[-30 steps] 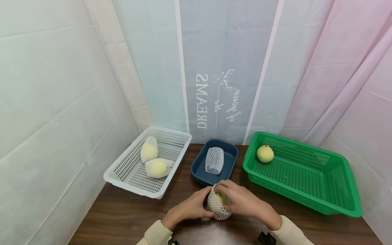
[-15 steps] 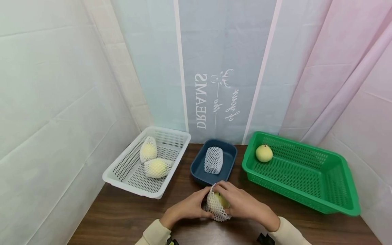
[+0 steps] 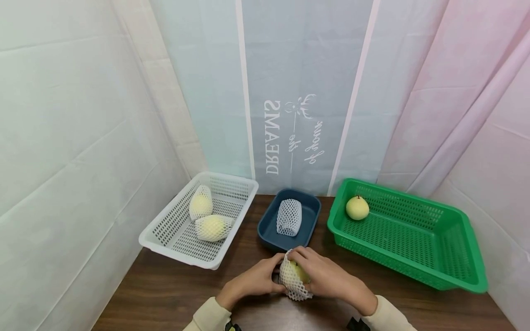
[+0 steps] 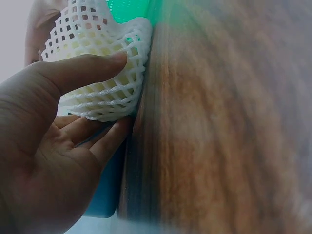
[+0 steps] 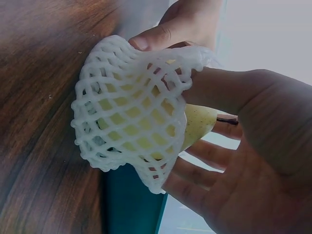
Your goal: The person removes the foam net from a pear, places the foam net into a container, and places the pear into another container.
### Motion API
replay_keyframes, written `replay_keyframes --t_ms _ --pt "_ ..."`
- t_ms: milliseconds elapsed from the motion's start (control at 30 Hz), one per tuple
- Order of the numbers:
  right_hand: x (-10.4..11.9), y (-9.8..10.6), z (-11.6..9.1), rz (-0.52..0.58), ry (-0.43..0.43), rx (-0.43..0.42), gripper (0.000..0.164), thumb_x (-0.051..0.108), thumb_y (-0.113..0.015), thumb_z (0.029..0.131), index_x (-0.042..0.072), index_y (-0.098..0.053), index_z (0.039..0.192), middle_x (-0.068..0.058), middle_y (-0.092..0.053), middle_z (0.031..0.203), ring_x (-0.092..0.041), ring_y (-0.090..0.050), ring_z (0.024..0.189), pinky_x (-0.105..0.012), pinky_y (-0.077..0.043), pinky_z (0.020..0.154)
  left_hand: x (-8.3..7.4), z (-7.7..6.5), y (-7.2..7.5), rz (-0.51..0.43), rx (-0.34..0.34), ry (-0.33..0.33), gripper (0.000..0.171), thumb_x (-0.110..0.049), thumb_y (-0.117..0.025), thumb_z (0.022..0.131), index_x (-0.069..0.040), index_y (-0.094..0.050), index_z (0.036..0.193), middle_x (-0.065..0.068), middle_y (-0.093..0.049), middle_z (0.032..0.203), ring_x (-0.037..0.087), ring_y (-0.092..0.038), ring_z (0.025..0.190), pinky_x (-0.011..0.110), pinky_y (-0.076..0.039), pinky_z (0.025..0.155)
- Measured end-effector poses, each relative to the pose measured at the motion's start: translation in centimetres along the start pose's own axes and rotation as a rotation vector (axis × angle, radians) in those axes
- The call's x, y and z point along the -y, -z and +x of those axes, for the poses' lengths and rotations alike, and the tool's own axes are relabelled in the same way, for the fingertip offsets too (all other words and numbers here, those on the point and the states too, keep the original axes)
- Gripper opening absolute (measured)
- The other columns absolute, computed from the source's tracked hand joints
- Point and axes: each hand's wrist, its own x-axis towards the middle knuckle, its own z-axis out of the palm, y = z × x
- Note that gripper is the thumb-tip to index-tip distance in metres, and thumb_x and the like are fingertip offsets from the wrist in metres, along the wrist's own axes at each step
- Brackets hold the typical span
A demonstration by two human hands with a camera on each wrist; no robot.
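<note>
Both hands hold a yellow-green pear [image 5: 197, 126] partly covered by a white foam net sleeve [image 5: 129, 112], low over the table's front part. My left hand [image 3: 260, 277] grips the netted pear from the left; its thumb lies across the mesh and its fingers are underneath in the left wrist view. From the right, my right hand [image 3: 329, 276] holds the sleeve's open edge, with the thumb at the rim and the fingers around the far side. The pear's stem and upper part show bare at that opening. The mesh covers its other end.
A blue tray [image 3: 268, 236] with a folded foam net [image 3: 289, 217] stands just beyond the hands. At left, a white basket [image 3: 149, 239] holds two netted pears [image 3: 214, 227]. A green basket [image 3: 397, 239] at right contains one bare pear [image 3: 357, 208].
The right thumb has slid down from the pear's bare side to the sleeve's lower rim. Both hands stay in nearly the same place around the pear.
</note>
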Motion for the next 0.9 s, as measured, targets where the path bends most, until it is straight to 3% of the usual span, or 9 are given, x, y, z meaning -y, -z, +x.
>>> replay_keyframes --t_ms 467,900 --pt "0.26 -0.26 -0.2 -0.004 -0.022 0.021 0.071 -0.001 -0.089 0.079 0.015 -0.059 0.141 -0.003 -0.063 0.139 -0.024 -0.063 0.124 -0.044 -0.061 0.089 0.27 0.0 -0.07 0.019 0.007 0.002 0.08 -0.026 -0.088 0.09 -0.02 -0.045 0.157 0.0 -0.059 0.153 0.007 -0.06 0.134 0.026 -0.052 0.108" --pt "0.11 -0.53 -0.13 -0.046 0.011 -0.008 0.07 0.014 -0.094 0.079 0.011 -0.061 0.141 -0.002 -0.063 0.137 -0.022 -0.061 0.122 -0.04 -0.06 0.091 0.27 -0.2 -0.23 0.017 0.007 -0.02 0.08 -0.024 -0.087 0.091 -0.021 -0.043 0.157 0.001 -0.058 0.155 0.008 -0.059 0.136 0.026 -0.051 0.109"
